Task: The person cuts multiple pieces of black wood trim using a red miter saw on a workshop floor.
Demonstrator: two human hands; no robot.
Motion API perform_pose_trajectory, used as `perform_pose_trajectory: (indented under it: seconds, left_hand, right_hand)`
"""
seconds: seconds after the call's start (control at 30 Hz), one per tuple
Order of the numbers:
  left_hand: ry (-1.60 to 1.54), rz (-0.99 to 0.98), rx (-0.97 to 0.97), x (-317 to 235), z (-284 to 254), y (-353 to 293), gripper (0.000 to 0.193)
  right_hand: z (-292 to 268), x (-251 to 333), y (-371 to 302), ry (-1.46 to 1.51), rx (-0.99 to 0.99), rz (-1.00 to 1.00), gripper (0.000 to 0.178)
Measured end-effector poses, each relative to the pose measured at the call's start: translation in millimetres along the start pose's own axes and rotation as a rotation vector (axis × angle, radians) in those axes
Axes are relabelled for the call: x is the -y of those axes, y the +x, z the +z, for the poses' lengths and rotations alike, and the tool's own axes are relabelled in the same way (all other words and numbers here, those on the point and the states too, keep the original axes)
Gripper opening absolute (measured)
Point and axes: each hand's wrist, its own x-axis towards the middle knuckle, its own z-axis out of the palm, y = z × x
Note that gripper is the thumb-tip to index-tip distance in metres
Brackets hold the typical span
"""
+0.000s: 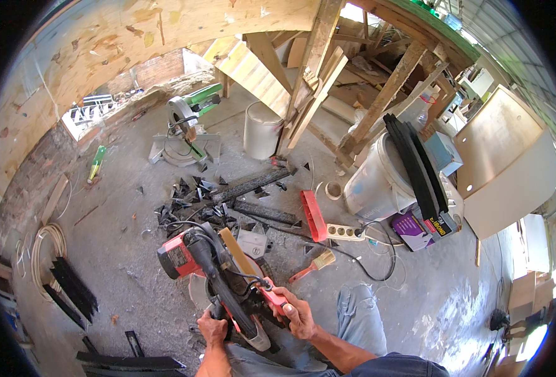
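A red and black miter saw sits on the floor in front of my knees. My right hand is wrapped round its red handle. Low on the saw's near left side, my left hand is closed against the base, beside a dark piece that is mostly hidden. What its fingers grip I cannot make out. Just past the saw, black offcuts and long black strips lie in a heap. A paintbrush rests to the right of the saw.
A white power strip with a plugged-in black cord lies near a red tool. Black strips lean across a white bucket. Farther off stand a green miter saw and a pale drum. Coiled cable lies left.
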Motion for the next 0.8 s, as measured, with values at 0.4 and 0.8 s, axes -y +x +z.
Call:
perform_pose_trajectory:
  seconds: [0.4, 0.8]
  left_hand:
    - [0.034, 0.009, 0.028, 15, 7, 6, 0.038]
    - [0.075, 0.003, 0.038, 16, 8, 7, 0.04]
  right_hand:
    - [4, 6, 3, 0.047, 0.003, -0.01, 0.057]
    - [2, 9, 2, 0.042, 0.017, 0.037, 0.058]
